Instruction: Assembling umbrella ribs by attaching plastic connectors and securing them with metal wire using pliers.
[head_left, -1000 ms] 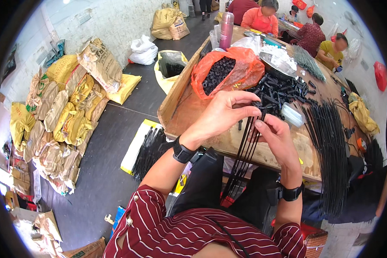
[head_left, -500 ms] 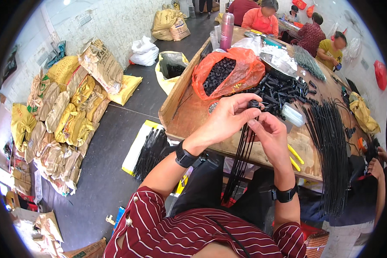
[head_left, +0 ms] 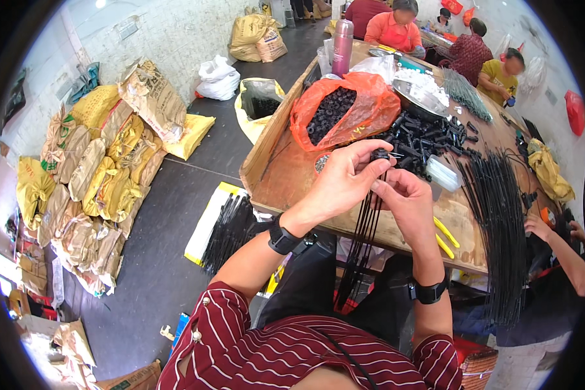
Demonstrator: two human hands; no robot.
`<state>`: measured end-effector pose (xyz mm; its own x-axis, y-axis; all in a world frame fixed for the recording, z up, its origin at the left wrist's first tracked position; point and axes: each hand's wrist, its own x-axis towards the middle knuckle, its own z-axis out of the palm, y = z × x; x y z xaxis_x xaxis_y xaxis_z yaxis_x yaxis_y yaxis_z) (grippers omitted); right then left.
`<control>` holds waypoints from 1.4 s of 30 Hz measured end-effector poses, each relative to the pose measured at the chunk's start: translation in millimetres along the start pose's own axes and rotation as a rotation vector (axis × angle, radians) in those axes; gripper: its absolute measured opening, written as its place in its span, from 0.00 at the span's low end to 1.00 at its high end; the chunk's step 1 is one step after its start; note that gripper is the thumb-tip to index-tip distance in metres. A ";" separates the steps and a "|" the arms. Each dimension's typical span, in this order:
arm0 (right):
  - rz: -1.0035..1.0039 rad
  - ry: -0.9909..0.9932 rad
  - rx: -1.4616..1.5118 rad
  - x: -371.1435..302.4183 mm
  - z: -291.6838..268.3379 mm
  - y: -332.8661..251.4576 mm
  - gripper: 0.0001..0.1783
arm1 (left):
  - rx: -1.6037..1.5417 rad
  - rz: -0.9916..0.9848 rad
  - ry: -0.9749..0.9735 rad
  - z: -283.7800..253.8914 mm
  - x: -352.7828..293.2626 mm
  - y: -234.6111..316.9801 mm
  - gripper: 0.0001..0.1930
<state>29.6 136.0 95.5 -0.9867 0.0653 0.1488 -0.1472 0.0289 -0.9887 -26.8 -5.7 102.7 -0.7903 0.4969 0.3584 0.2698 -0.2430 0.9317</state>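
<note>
Over the near edge of the table, my left hand (head_left: 351, 182) is closed around a small black plastic part (head_left: 379, 155), from which thin silvery metal ends stick out to the right. A bundle of thin black rods or cables (head_left: 363, 244) hangs below it, down between my knees. My right hand (head_left: 406, 201) is just to the right and lower, thumb and fingertips pinched together beside the top of the bundle. Whatever lies between those fingertips is too small to make out.
An orange-red bag (head_left: 370, 104) of black rings, loose black parts (head_left: 429, 136), a clear box (head_left: 442, 174) and yellow-handled pliers (head_left: 447, 237) lie on the wooden table (head_left: 273, 185). Long black cables (head_left: 504, 260) overhang its edge at right. A co-worker's hand (head_left: 538, 226) is beyond them.
Both my hands have shifted very slightly left with the black part, which has turned a little. At right, the co-worker's forearm has lifted towards the table.
</note>
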 end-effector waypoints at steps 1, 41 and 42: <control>-0.001 -0.001 0.001 -0.9 2.0 1.4 0.05 | 0.018 0.034 0.022 -0.3 0.1 -2.4 0.14; -0.267 0.281 -0.345 -7.7 5.2 -12.0 0.08 | -0.213 0.063 -0.008 -0.9 -2.4 -4.6 0.13; -0.344 0.323 -0.162 -4.7 6.2 -16.6 0.08 | -0.158 0.063 -0.041 -0.4 -1.4 -3.3 0.13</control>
<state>36.3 129.1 111.1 -0.8072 0.3297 0.4896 -0.4226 0.2564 -0.8693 -26.8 -5.9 99.0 -0.7507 0.5093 0.4208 0.2258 -0.4008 0.8879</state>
